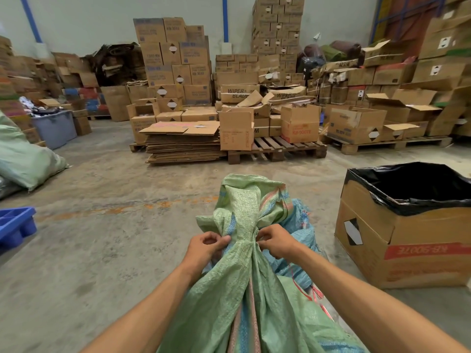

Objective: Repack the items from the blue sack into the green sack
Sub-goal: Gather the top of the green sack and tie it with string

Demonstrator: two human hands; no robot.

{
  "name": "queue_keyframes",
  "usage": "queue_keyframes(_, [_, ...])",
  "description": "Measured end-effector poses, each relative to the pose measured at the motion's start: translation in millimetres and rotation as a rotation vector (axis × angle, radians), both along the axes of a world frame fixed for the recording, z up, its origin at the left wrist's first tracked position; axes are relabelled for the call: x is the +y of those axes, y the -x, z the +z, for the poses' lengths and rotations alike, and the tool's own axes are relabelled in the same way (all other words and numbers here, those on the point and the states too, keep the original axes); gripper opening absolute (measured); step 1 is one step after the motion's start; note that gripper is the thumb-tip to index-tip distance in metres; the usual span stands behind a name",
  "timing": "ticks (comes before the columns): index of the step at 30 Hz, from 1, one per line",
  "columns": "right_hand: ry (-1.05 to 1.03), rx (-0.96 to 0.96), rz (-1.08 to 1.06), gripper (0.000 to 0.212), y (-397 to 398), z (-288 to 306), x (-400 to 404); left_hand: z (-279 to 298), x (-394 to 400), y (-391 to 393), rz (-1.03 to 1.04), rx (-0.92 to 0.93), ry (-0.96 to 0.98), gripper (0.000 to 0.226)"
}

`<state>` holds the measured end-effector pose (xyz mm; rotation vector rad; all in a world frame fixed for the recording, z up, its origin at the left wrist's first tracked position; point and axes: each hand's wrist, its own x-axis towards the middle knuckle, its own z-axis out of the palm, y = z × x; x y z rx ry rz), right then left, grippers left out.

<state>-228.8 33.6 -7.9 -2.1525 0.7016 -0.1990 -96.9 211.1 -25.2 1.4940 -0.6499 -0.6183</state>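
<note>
Left hand (207, 244): pinching green sack (244, 250) neck fabric, fingers curled.
Right hand (276, 240): gripping the neck opposite.
Blue sack (303, 233): just beyond right hand.
Step, judged: gather neck tight, keep both grips level.

The woven sack (239, 276) at lower centre is pale green with a blue and pinkish stripe down its middle, and the sack (303, 233) just right of it is light blue, with a thin red string (305, 289) trailing below. At right, a brown cardboard box (407, 250) carries a red band, a black-and-white diamond mark and a glossy black liner (418, 189). At the left edge sit a bright blue crate (15, 225), another pale green sack (25, 159) and what looks like a grey-blue tub (54, 128).
</note>
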Motion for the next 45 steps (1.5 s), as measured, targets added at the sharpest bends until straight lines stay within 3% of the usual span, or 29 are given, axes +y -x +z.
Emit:
queue_keyframes(5, [-0.066, 0.014, -0.086, 0.014, 2.0, -4.1, -3.5, 1.9, -3.9, 1.1, 0.023, 0.364, 0.118, 0.016])
queue_keyframes(9, [-0.143, -0.009, -0.052, 0.011, 2.5, -5.6, -1.9, 0.0, -3.3, -0.3, -0.040, 0.464, 0.050, 0.019])
queue_keyframes(13, [-0.146, -0.030, -0.039, 0.009, -1.1, -6.6, -1.1, -4.2, -8.1, -4.1, 0.054, 0.487, 0.080, 0.019])
queue_keyframes(19, [0.016, 0.020, -0.013, 0.015, -0.3, -5.1, -5.8, -5.9, -14.8, -2.0, 0.316, 0.339, 0.085, 0.018])
queue_keyframes(24, [0.101, 0.193, 0.093, 0.016, 15.5, -3.1, -16.0, -13.2, -15.7, -10.1, 0.528, 0.161, 0.035, 0.017])
queue_keyframes(29, [0.108, 0.258, 0.153, 0.036, 32.8, -1.1, -25.2, -13.1, -11.4, -14.3, 0.452, -0.020, 0.051, 0.014])
queue_keyframes(32, [0.066, 0.142, 0.136, 0.039, 39.4, 2.2, -29.0, -5.9, -7.1, -8.4, 0.396, -0.075, 0.118, 0.012])
queue_keyframes(39, [-0.244, -0.237, 0.050, 0.040, 42.2, 6.8, -16.0, 8.8, -7.5, 3.9, 0.148, -0.474, 0.088, 0.009])
queue_keyframes(41, [-0.337, -0.333, 0.014, 0.043, 39.6, 4.9, -11.2, 10.7, -11.1, 10.5, 0.079, -0.525, 0.088, 0.009])
queue_keyframes(45, [-0.680, -0.483, 0.032, 0.024, 34.5, 3.7, -3.3, 11.5, -17.0, 19.2, 0.003, -0.506, 0.046, 0.007])
